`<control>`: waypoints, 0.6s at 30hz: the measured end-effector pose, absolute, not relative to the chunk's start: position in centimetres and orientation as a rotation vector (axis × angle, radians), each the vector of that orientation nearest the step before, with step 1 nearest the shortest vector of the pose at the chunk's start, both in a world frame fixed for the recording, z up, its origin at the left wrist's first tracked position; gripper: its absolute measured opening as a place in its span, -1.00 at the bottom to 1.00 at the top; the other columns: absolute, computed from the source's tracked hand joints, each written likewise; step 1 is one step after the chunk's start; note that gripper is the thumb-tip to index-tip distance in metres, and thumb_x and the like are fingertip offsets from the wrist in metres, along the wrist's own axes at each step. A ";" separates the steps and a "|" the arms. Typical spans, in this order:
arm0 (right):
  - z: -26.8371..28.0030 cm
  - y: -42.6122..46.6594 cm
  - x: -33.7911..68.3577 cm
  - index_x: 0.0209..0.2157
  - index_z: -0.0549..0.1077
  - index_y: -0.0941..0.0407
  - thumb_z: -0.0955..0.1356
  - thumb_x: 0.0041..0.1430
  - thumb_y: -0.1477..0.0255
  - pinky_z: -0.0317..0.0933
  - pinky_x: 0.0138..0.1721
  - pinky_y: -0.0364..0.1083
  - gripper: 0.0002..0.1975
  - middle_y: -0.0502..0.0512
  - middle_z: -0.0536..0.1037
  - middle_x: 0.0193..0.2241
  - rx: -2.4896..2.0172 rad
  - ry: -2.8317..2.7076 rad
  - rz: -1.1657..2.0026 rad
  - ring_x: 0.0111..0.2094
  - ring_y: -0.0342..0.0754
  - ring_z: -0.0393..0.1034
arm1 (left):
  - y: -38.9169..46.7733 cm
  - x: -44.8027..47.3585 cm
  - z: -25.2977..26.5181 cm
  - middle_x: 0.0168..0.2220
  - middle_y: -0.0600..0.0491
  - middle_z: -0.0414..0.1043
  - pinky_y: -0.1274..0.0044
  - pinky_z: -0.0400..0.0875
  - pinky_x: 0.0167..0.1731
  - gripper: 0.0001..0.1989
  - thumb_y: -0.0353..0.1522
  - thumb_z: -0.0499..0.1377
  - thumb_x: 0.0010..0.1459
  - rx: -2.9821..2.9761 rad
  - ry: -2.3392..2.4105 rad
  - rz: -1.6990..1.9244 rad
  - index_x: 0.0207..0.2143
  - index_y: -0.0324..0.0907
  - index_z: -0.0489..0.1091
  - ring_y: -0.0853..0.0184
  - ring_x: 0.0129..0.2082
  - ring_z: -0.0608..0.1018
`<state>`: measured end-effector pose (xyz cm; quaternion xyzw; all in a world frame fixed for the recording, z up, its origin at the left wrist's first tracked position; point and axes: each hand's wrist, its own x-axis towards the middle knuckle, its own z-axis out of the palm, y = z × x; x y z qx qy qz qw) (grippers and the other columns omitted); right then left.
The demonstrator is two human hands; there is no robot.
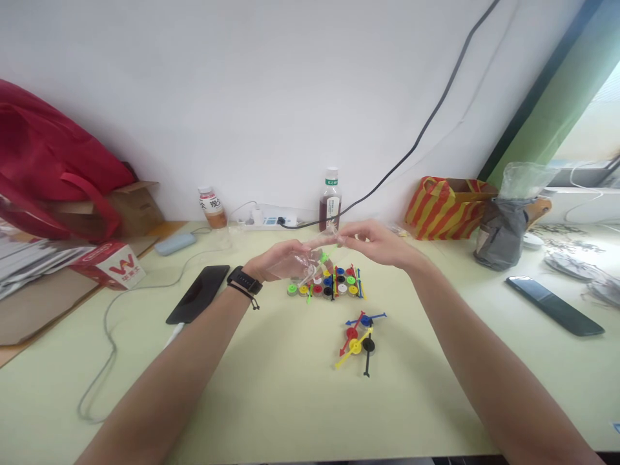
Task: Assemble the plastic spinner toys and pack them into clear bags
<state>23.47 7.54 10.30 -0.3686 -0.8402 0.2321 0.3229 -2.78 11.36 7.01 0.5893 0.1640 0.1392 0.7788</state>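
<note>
A clear plastic bag [289, 266] is held up over the table between my two hands. My left hand [277, 259], with a black watch on its wrist, is closed round the bag's left side. Thumb and fingers of my right hand [371, 242] pinch its upper right edge. A bright green piece [323, 258] shows at the bag; whether it lies inside I cannot tell. Below and behind the hands stand rows of small coloured discs [328, 291] with thin arrow pieces [359, 282]. Nearer me lies a group of blue, red, yellow and black arrow spinners [355, 346].
Along the wall are a dark drink bottle [330, 208], a power strip [271, 218] and another bottle [213, 208]. A black phone [198, 294] with a cable lies left, near a red-white box [110, 265]. A second phone [555, 305] and a striped bag [443, 210] are right.
</note>
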 end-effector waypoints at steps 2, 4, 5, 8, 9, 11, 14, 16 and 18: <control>10.4 7.4 23.6 -0.25 0.63 0.08 0.21 0.44 0.07 0.18 -0.22 -0.05 -0.51 0.06 0.63 -0.28 -0.972 -2.187 0.663 -0.23 0.01 0.42 | 11.4 -2.8 7.0 0.02 -0.11 0.48 0.41 0.33 -0.20 -0.29 -0.22 0.09 0.24 1.273 0.354 0.315 0.44 -0.06 0.09 0.21 -0.26 0.52; 10.6 7.4 23.8 -0.27 0.61 0.07 0.26 0.40 0.04 0.19 -0.19 -0.05 -0.54 0.06 0.62 -0.26 -0.971 -2.186 0.673 -0.21 0.02 0.42 | 11.4 -2.8 7.0 0.06 -0.10 0.47 0.41 0.34 -0.17 -0.30 -0.24 0.09 0.25 1.264 0.364 0.339 0.43 -0.04 0.12 0.21 -0.22 0.53; 10.7 7.3 23.9 -0.28 0.61 0.07 0.32 0.36 0.07 0.18 -0.19 -0.05 -0.61 0.05 0.62 -0.27 -0.957 -2.203 0.661 -0.22 0.01 0.41 | 11.4 -2.9 6.9 0.07 -0.11 0.46 0.40 0.34 -0.15 -0.31 -0.24 0.09 0.25 1.255 0.363 0.352 0.43 -0.04 0.12 0.19 -0.19 0.53; 10.9 7.3 24.1 -0.32 0.58 0.07 0.44 0.22 0.25 0.18 -0.16 -0.04 -0.83 0.02 0.60 -0.32 -0.886 -2.208 0.631 -0.26 -0.03 0.39 | 11.4 -2.8 6.7 0.08 -0.13 0.47 0.37 0.34 -0.07 -0.31 -0.12 0.06 0.32 1.231 0.349 0.378 0.44 -0.08 0.10 0.11 -0.07 0.54; 10.9 7.3 24.2 -0.36 0.56 0.07 0.44 0.20 0.31 0.18 -0.14 -0.04 -0.87 0.02 0.60 -0.34 -0.865 -2.181 0.625 -0.26 -0.04 0.39 | 11.4 -2.7 6.6 0.07 -0.14 0.49 0.37 0.35 -0.07 -0.31 -0.05 0.03 0.35 1.226 0.357 0.377 0.44 -0.09 0.09 0.10 -0.06 0.55; 11.0 7.2 24.2 -0.40 0.52 0.09 0.42 0.17 0.39 0.20 -0.11 -0.02 -0.91 0.02 0.59 -0.35 -0.829 -2.119 0.605 -0.26 -0.03 0.40 | 11.4 -2.4 6.4 0.02 -0.15 0.53 0.39 0.38 -0.13 -0.27 0.08 -0.07 0.38 1.220 0.397 0.349 0.43 -0.11 0.11 0.12 -0.12 0.58; 11.2 7.1 24.1 -0.43 0.52 0.09 0.42 0.11 0.45 0.22 -0.07 0.00 -0.95 0.04 0.58 -0.36 -0.782 -2.073 0.542 -0.23 0.00 0.44 | 11.4 -1.7 5.9 -0.18 -0.16 0.59 0.46 0.40 -0.35 -0.21 0.16 -0.15 0.37 1.226 0.475 0.270 0.33 -0.23 0.26 0.20 -0.35 0.58; 11.2 7.1 24.2 -0.44 0.55 0.08 0.43 0.11 0.45 0.23 -0.03 0.02 -0.95 0.06 0.59 -0.35 -0.789 -2.084 0.491 -0.19 0.03 0.45 | 11.3 -1.2 5.4 -0.36 -0.09 0.55 0.50 0.38 -0.46 -0.22 0.16 -0.11 0.37 1.226 0.499 0.249 0.21 -0.29 0.38 0.27 -0.47 0.52; 11.0 7.4 24.6 -0.40 0.57 0.07 0.44 0.11 0.43 0.22 -0.02 0.02 -0.97 0.07 0.60 -0.35 -0.866 -2.104 0.419 -0.17 0.05 0.44 | 11.4 -1.0 4.9 -0.48 0.03 0.45 0.53 0.40 -0.50 -0.30 0.13 0.00 0.35 1.222 0.525 0.283 0.09 -0.29 0.46 0.35 -0.55 0.46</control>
